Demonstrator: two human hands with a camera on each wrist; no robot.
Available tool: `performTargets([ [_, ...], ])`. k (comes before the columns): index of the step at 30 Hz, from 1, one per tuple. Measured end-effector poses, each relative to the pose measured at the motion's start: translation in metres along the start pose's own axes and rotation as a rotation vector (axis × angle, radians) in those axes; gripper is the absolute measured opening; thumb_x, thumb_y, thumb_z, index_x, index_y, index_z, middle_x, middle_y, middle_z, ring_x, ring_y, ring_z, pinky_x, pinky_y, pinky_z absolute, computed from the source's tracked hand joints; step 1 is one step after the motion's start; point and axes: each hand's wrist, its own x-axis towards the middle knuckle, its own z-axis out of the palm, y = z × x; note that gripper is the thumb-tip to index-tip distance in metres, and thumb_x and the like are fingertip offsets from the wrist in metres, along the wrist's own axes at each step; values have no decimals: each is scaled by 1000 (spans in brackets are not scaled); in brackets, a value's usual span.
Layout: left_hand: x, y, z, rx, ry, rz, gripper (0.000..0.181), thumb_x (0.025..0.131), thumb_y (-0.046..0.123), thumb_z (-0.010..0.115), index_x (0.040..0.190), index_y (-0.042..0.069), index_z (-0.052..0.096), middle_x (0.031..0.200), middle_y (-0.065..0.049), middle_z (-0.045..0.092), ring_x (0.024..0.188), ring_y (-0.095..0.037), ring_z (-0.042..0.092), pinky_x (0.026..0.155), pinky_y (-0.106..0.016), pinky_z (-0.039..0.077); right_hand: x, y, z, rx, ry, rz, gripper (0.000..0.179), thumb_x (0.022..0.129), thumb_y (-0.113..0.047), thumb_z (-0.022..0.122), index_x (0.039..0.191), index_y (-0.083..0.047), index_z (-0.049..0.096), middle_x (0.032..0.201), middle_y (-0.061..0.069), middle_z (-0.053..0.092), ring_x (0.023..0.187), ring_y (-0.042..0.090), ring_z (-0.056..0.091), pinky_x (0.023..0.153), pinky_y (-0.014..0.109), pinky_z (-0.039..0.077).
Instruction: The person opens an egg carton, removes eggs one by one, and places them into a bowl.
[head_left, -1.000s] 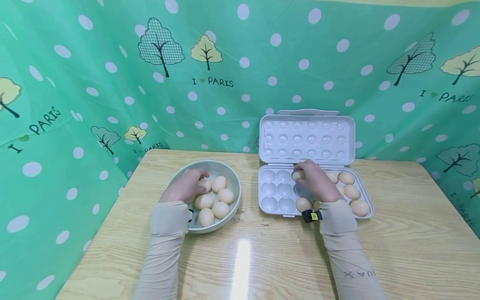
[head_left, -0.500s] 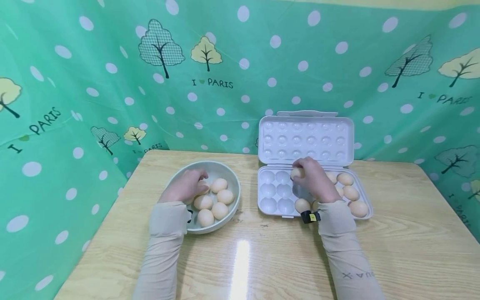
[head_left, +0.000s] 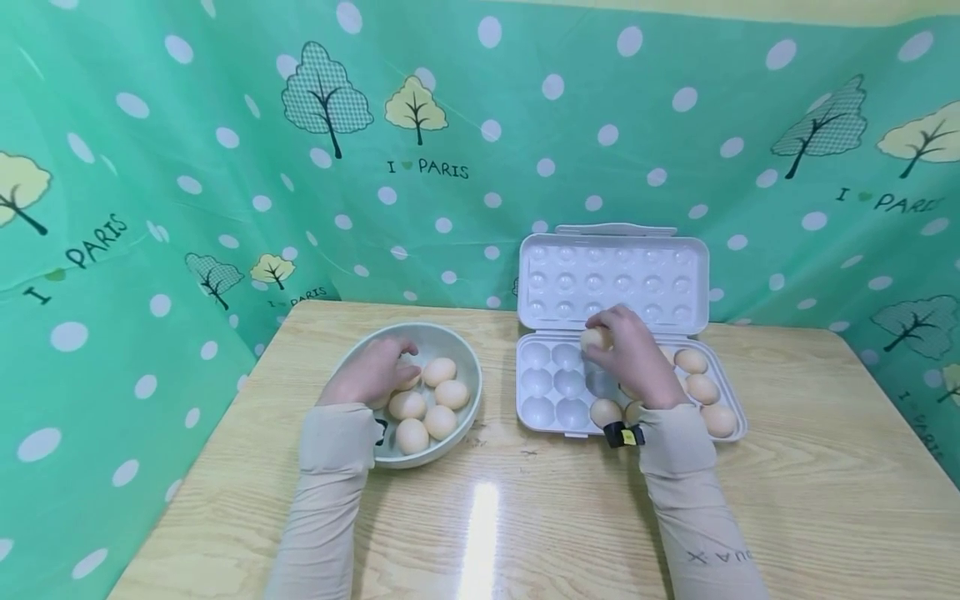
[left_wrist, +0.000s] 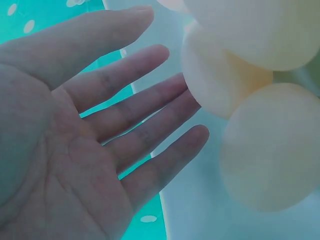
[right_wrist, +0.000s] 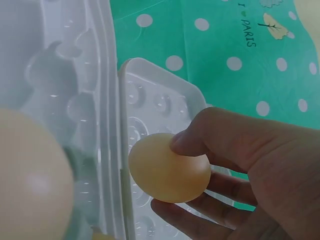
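Note:
My right hand (head_left: 633, 354) pinches an egg (right_wrist: 167, 167) between thumb and fingers, above the back row of the white egg carton (head_left: 551, 427). Several eggs (head_left: 702, 388) sit in the right part of the carton, some hidden under that hand; the cups on the left hold none. Over the pale green bowl (head_left: 471, 354) hovers my left hand (head_left: 367, 373). In the left wrist view its fingers (left_wrist: 170, 160) are spread and fairly straight, with no egg in the palm. Eggs (left_wrist: 272, 150) lie close to the fingertips; whether they touch I cannot tell.
The carton's lid (head_left: 613, 283) stands raised at the back, near the green printed curtain (head_left: 480, 108). Bowl and carton are apart on a light wooden table (head_left: 555, 517). Several eggs (head_left: 440, 422) lie loose in the bowl.
My right hand has risen slightly with the egg, which now shows higher above the carton. My left hand has stayed nearly still over the bowl.

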Motion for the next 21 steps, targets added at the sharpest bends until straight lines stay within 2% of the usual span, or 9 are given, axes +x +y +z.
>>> performTargets([
  [5, -2, 3, -2, 8, 13, 8, 37, 98, 21, 60, 128, 0, 61, 128, -20, 62, 124, -36, 55, 107, -53, 44, -2, -8, -4, -3, 37, -25, 31, 86, -4, 70, 116, 2, 65, 122, 20, 57, 112, 35, 56, 97, 52, 51],
  [13, -7, 10, -7, 7, 28, 34, 39, 100, 23, 59, 133, 2, 58, 134, -18, 59, 128, -36, 52, 109, -53, 42, -6, -18, -9, -5, 93, -101, 30, 85, -3, 69, 114, 1, 66, 119, 19, 60, 108, 34, 57, 92, 50, 52],
  [18, -11, 17, -12, 15, 97, 114, 37, 100, 22, 59, 132, 4, 59, 135, -15, 58, 127, -34, 54, 107, -51, 44, -7, -25, -11, 39, 128, -154, 31, 85, -4, 70, 116, -2, 65, 119, 15, 59, 99, 29, 60, 84, 44, 56],
  [21, -13, 22, -14, 21, 139, 159, 35, 100, 21, 60, 130, 4, 60, 134, -14, 59, 125, -32, 55, 106, -50, 45, -8, -29, -13, 71, 156, -183, 32, 85, -2, 70, 117, -1, 63, 118, 15, 59, 100, 29, 61, 86, 43, 58],
])
